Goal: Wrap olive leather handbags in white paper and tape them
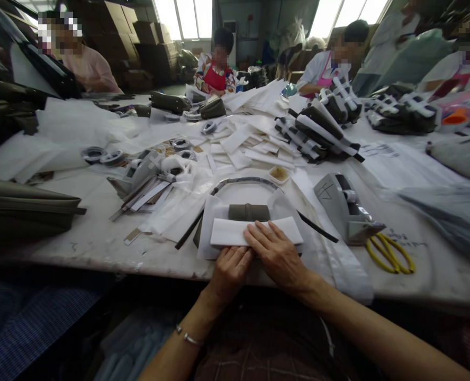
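Observation:
An olive-grey handbag [247,212] lies in front of me, partly wrapped in white paper, its handle [245,181] arching behind it. Across its front lies a folded white foam sheet [227,233]. My right hand [278,256] presses on this sheet with its fingers stretched out flat. Close beside it, my left hand [231,270] has its fingers bent together at the sheet's front edge; its thumb is hidden. Dark straps [318,227] stick out at the bag's sides.
Yellow-handled scissors [391,253] and a grey tape dispenser [340,206] stand to the right. Another dispenser [143,172] is at left, near tape rolls [94,154]. Foam pieces [251,140] and wrapped bags [322,129] lie farther back. Several co-workers [217,71] sit across the table.

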### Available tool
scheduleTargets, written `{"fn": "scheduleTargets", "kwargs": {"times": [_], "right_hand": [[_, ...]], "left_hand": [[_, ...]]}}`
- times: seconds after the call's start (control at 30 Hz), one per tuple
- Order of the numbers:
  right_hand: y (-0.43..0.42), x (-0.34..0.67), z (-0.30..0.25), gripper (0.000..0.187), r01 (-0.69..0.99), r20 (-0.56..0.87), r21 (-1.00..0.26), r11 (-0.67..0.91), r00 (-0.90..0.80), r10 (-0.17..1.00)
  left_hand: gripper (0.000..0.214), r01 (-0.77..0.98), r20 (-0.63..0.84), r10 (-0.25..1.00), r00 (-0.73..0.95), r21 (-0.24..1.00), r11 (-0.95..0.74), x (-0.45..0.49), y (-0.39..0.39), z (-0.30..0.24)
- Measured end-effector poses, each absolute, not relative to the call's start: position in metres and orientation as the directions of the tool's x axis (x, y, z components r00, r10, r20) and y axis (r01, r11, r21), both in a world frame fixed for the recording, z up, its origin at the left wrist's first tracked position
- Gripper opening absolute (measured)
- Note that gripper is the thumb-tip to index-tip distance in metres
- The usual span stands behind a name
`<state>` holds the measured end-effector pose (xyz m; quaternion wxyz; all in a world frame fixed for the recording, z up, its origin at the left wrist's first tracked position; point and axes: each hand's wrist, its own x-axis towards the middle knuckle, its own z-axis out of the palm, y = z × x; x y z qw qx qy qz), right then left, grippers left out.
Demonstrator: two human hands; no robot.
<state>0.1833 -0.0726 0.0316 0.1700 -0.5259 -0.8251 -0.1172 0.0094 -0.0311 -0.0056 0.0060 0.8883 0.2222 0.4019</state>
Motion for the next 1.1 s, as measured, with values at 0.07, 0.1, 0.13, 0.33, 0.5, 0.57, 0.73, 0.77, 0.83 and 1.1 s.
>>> {"fn": "scheduleTargets", "kwargs": {"times": [0.07, 0.1, 0.13, 0.33, 0.5, 0.57, 0.73, 0.77, 0.83, 1.1], "right_hand": [[-0.074, 0.186, 0.025, 0.045, 0.903, 0.444, 0.014, 0.430, -0.390, 0.807], [-0.075, 0.186, 0.022, 0.045, 0.902, 0.452, 0.011, 0.432, -0.389, 0.802], [-0.075, 0.186, 0.019, 0.045, 0.901, 0.455, 0.007, 0.434, -0.389, 0.801], [-0.074, 0.184, 0.015, 0.043, 0.900, 0.450, -0.090, 0.426, -0.345, 0.824], [-0.064, 0.195, 0.051, 0.041, 0.842, 0.311, -0.334, 0.423, -0.326, 0.893], [-0.049, 0.204, 0.070, 0.039, 0.844, 0.248, -0.384, 0.375, -0.297, 0.922], [0.007, 0.235, 0.082, 0.037, 0.964, -0.039, -0.175, 0.202, -0.212, 0.977], [0.017, 0.243, 0.079, 0.038, 0.972, -0.125, -0.147, 0.181, -0.199, 0.972], [0.032, 0.258, 0.073, 0.040, 0.979, -0.227, -0.127, 0.157, -0.183, 0.957], [0.020, 0.282, 0.088, 0.035, 0.997, -0.110, -0.041, 0.065, -0.069, 0.992]], "left_hand": [[0.023, 0.318, 0.720, 0.371, 0.587, 0.216, -0.923, 0.004, -0.034, 0.003], [0.023, 0.276, 0.727, 0.357, 0.586, 0.235, -0.932, 0.001, -0.036, 0.009], [0.023, 0.242, 0.735, 0.349, 0.581, 0.253, -0.937, -0.001, -0.038, 0.018], [0.035, 0.364, 0.656, 0.434, 0.618, 0.251, -0.897, 0.011, -0.029, 0.047], [0.043, 0.495, 0.556, 0.481, 0.677, 0.140, -0.858, 0.026, -0.009, 0.010], [0.045, 0.524, 0.529, 0.500, 0.686, 0.118, -0.843, 0.027, -0.009, 0.000], [0.045, 0.550, 0.541, 0.502, 0.675, 0.085, -0.831, 0.028, -0.013, -0.002], [0.045, 0.554, 0.546, 0.505, 0.669, 0.087, -0.828, 0.028, -0.013, -0.001], [0.044, 0.558, 0.550, 0.510, 0.661, 0.094, -0.824, 0.029, -0.012, -0.001], [0.044, 0.556, 0.562, 0.514, 0.649, 0.112, -0.824, 0.029, -0.012, -0.002]]}}
